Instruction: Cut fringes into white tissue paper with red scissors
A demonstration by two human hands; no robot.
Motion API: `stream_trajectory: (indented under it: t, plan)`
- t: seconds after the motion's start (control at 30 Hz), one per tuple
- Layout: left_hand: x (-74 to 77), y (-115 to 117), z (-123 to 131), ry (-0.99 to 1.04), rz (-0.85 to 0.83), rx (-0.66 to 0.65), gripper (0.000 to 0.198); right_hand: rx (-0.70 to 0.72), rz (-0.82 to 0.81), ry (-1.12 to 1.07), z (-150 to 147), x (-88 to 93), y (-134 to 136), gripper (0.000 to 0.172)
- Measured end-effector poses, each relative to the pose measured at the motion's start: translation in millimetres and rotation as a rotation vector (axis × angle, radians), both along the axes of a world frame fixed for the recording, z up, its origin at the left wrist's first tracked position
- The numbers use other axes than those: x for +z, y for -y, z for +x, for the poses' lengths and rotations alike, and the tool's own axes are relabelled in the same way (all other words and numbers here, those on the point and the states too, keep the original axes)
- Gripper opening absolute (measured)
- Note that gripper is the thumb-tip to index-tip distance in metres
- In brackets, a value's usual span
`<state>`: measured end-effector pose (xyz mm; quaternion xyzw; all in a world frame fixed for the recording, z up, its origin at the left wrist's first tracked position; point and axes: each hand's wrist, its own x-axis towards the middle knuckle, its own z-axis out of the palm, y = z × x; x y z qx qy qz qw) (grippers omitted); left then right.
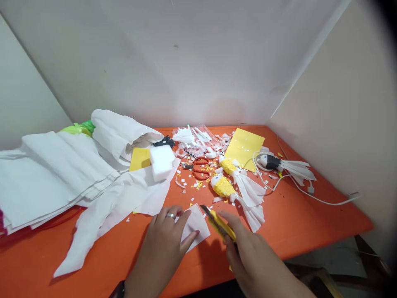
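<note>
Here, left hand lies flat, fingers spread, pressing a small white paper; right hand is closed around a yellow knife, blade tip at the paper's edge.
The paper sits near the front of the orange table and looks uncut so far. Beyond: two finished paper fish, scraps, red scissors, yellow sheet; white paper pile to the left.

**No Legible Writing in View**

No word, number, brand or sign could be read anywhere. The yellow utility knife, the yellow card, the small white paper piece and the clear packet at the back showed no print sharp enough to make out.
</note>
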<state>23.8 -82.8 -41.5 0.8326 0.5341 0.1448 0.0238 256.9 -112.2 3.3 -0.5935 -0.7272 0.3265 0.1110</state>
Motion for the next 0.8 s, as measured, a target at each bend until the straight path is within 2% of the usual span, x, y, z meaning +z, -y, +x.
stream_trajectory:
  t: [0.13, 0.27, 0.43, 0.63, 0.8]
  plan:
    - [-1.2, -0.5, 4.3, -0.056, -0.022, -0.026, 0.036, 0.123, -0.032, 0.207, -20.2, -11.7, 8.9, 0.076]
    - [-2.0, 0.5, 5.8, -0.049, -0.019, 0.002, 0.036, 0.169, -0.036, 0.410, -37.2, -11.8, 9.3, 0.095]
    - [-3.4, 1.0, 3.9, 0.002, -0.066, 0.003, 0.034, 0.156, 0.009, 0.470, -49.6, -8.0, 6.1, 0.096]
    - [-3.2, 0.2, 4.4, 0.002, -0.049, 0.009, 0.034, 0.147, 0.016, 0.524, -60.4, -5.4, 1.7, 0.085]
    - [1.7, 0.0, 4.8, -0.006, -0.071, 0.007, 0.029, 0.159, 0.017, 0.430, -53.5, -12.0, 2.2, 0.095]
